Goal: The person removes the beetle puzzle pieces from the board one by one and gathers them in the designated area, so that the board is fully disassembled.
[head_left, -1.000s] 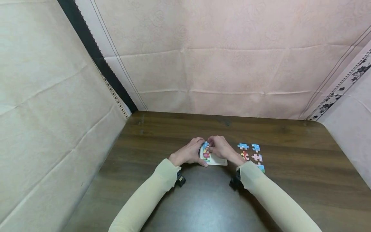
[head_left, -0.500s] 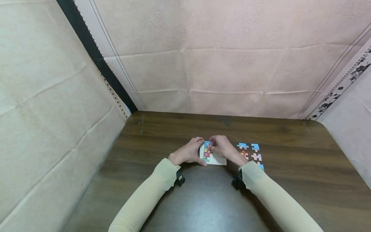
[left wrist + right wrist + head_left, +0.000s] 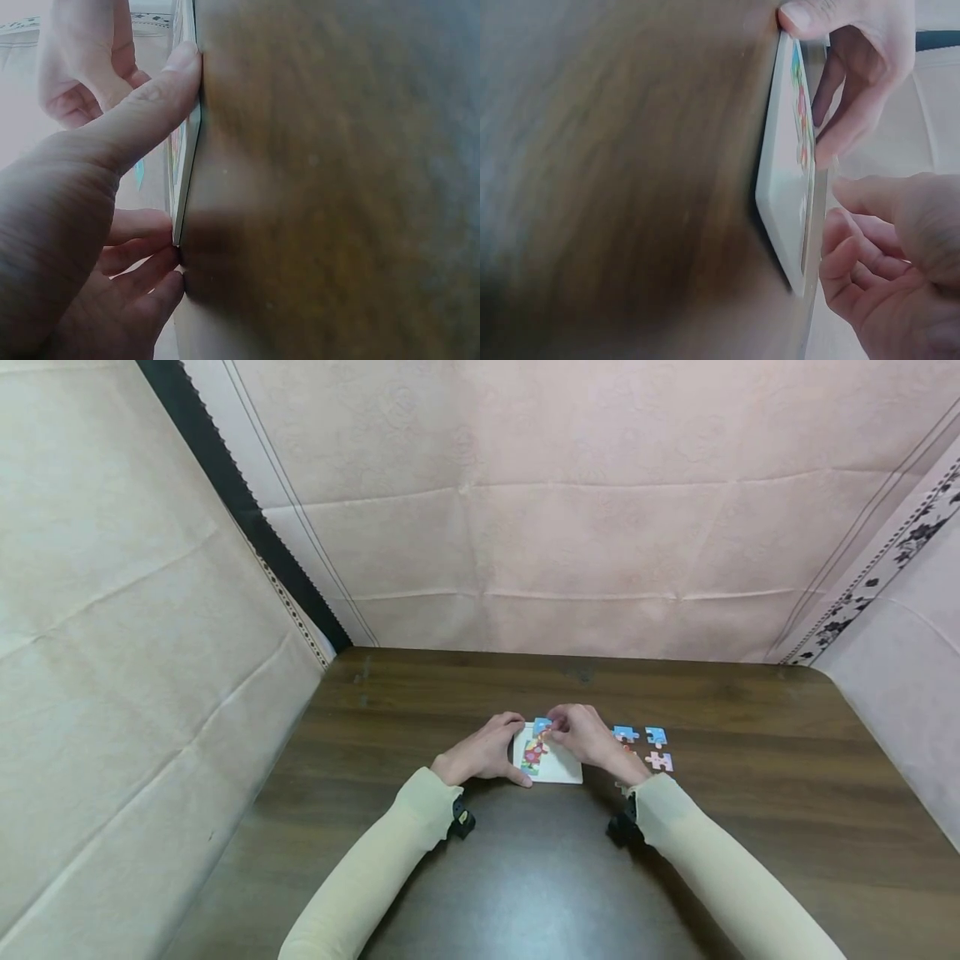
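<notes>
A white puzzle tray (image 3: 561, 768) lies on the table, with a column of joined, brightly coloured puzzle pieces (image 3: 532, 753) slanting across its left part. My left hand (image 3: 487, 752) grips the tray's left side, thumb at the near edge and fingers at the far corner. Over the tray's far edge, my right hand (image 3: 588, 739) pinches a puzzle piece at the column's blue top end (image 3: 542, 724); its fingers cover most of that piece. In the left wrist view, a teal tip (image 3: 139, 172) shows below the right fingers. The right wrist view shows the tray's bare white part (image 3: 784, 187).
Right of the tray lie loose puzzle pieces: two blue ones (image 3: 656, 737), a pink one (image 3: 660, 762) and a red one partly behind the right hand. Brown wooden tabletop (image 3: 450, 685) surrounds them. Pale cloth (image 3: 585, 543) hangs behind and at both sides.
The column of pieces has gone from upright along the tray's left side to slanting, its top end shifted right. My right hand has moved slightly right and away. The left hand keeps its grip.
</notes>
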A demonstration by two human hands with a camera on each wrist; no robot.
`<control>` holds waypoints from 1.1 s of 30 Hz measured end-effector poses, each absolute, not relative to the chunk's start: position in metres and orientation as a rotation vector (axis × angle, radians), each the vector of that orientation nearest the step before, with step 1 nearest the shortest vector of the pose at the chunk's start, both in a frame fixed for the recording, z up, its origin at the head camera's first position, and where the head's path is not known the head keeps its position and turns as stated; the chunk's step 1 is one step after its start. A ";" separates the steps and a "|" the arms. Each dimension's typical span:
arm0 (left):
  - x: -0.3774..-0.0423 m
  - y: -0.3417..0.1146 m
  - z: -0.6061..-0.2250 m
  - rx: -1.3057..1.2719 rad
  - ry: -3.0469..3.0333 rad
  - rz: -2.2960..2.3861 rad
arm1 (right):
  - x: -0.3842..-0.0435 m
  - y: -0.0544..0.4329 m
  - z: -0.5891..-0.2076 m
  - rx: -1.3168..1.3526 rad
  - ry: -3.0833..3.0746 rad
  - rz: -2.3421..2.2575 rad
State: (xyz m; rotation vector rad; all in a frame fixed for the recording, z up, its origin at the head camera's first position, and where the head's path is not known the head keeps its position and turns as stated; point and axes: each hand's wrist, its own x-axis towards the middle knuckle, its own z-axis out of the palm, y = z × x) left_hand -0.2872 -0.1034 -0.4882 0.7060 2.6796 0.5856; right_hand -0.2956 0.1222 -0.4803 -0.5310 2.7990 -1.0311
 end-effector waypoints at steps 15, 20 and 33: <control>-0.286 -0.108 -0.486 0.682 2.695 0.583 | -0.294 0.164 -0.483 -0.449 2.828 -1.009; -0.285 -0.108 -0.486 0.694 2.695 0.589 | -0.292 0.177 -0.484 -0.453 2.845 -0.980; -0.286 -0.110 -0.487 0.721 2.700 0.598 | -0.293 0.193 -0.488 -0.456 2.853 -0.898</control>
